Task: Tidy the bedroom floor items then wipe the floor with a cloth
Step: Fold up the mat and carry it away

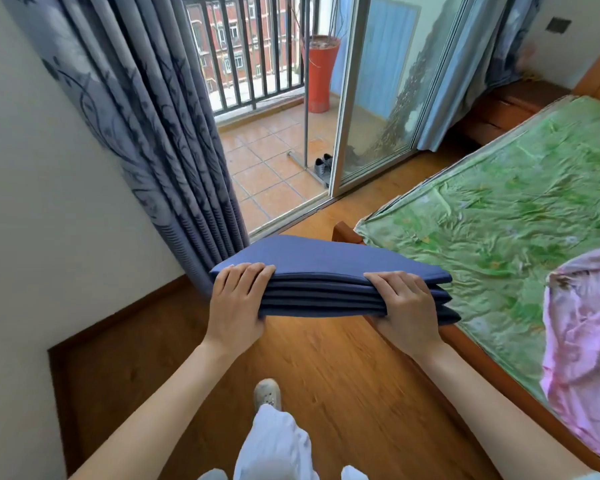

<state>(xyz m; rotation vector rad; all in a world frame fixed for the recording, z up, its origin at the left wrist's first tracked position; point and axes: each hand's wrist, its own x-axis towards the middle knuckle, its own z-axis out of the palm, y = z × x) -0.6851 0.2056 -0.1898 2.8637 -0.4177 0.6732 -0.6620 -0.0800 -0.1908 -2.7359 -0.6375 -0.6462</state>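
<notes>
Two hands hold folded blue mat [329,271] in air above wooden floor [326,362], in front of person. Left hand [238,303] clamps mat's left end, fingers curled over top, thumb underneath. Right hand [404,306] clamps right end same way. Mat folded in several stacked layers, lying flat; long axis runs left-right across view, layered folded edge facing person, far edge pointing toward balcony door [378,98]. Mat's right end near corner of bed with green sheet [499,209]. Pink cloth [582,334] lies on bed. Grey curtain [146,116] hangs left.
</notes>
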